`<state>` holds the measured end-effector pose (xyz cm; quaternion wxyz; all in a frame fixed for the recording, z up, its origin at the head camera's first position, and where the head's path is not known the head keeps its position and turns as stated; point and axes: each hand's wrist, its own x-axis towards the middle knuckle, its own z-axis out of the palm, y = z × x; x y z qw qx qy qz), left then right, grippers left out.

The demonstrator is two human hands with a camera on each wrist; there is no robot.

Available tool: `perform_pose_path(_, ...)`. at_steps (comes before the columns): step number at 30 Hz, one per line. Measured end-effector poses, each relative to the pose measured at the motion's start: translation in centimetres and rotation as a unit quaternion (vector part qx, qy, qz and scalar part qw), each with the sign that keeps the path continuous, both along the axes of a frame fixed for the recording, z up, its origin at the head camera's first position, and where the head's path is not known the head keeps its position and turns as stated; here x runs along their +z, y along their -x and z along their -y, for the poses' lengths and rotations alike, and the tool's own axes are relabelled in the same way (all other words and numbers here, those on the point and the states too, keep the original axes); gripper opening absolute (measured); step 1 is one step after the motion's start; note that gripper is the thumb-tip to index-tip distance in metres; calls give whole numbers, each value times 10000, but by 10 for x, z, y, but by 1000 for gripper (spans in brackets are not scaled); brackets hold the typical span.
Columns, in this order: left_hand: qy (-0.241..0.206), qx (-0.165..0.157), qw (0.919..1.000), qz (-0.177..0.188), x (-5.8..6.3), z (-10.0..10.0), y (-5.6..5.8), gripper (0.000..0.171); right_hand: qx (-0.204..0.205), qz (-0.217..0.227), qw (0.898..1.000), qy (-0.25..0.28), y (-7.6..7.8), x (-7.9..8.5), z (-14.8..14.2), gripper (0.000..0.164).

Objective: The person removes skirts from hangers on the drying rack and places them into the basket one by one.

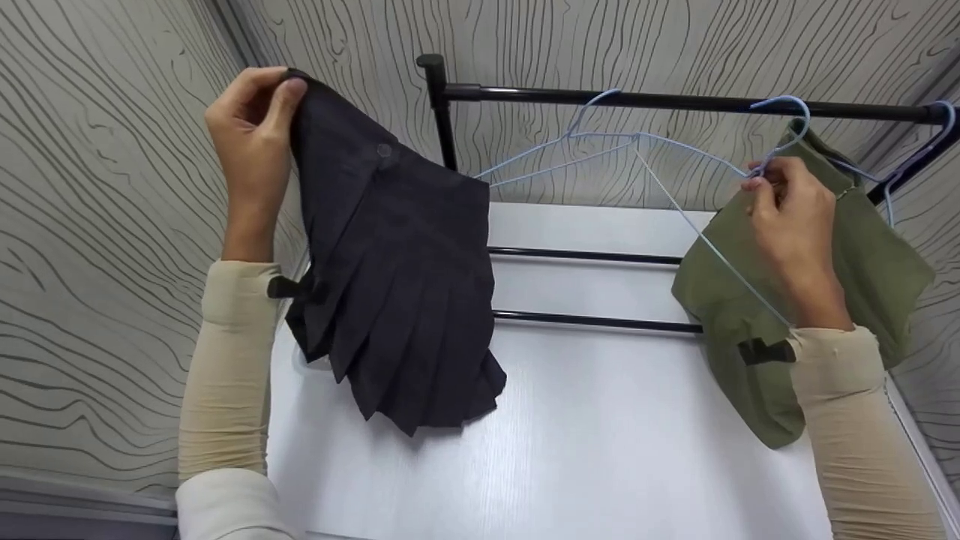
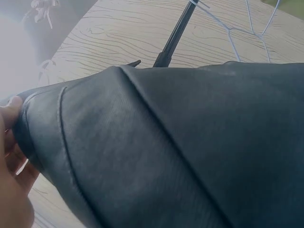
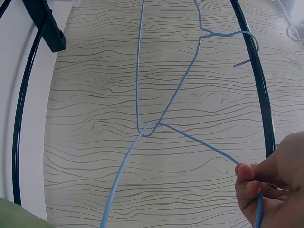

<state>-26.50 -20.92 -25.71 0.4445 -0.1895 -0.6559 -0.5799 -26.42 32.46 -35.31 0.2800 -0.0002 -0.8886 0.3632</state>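
My left hand [image 1: 255,135] pinches the waistband corner of a black pleated skirt [image 1: 405,247] between thumb and fingers. The skirt hangs at a slant, a round button near its waistband. A light blue wire hanger [image 1: 529,154] hooks over the black rail, and its left end disappears at the skirt's upper right edge; how it sits there is hidden. With my right hand [image 1: 799,217] I pinch a second blue hanger [image 1: 694,150] just below its hook. In the right wrist view this hanger's corner crosses the first one [image 3: 183,78].
An olive green garment [image 1: 877,240] hangs behind my right hand. Another blue hanger hook [image 1: 946,116] is at the right end of the black rail [image 1: 540,95]. Lower black bars [image 1: 592,322] cross a white surface [image 1: 570,427], with wood-patterned walls [image 1: 90,225] around.
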Motion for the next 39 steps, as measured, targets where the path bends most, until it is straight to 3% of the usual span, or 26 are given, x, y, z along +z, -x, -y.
perform_pose_path(16, 99, 333, 9993, 126, 2, 15, -1, 13, -412, 147, 9990, 107, 4, 4, -5, 29)
perform_pose_path(21, -139, 459, 9986, 245, 4, 20, -1, 13, -392, 207, 9986, 271, 7, 6, -7, 29)
perform_pose_path(35, -227, 626, 9978, 30, 10, 32, -4, 10, -204, 788, 9962, 323, 8, 0, -14, 37)
perform_pose_path(39, -227, 766, 9968, 58, 10, 35, -7, 10, -184, 690, 9972, 243, 10, -3, -13, 37)
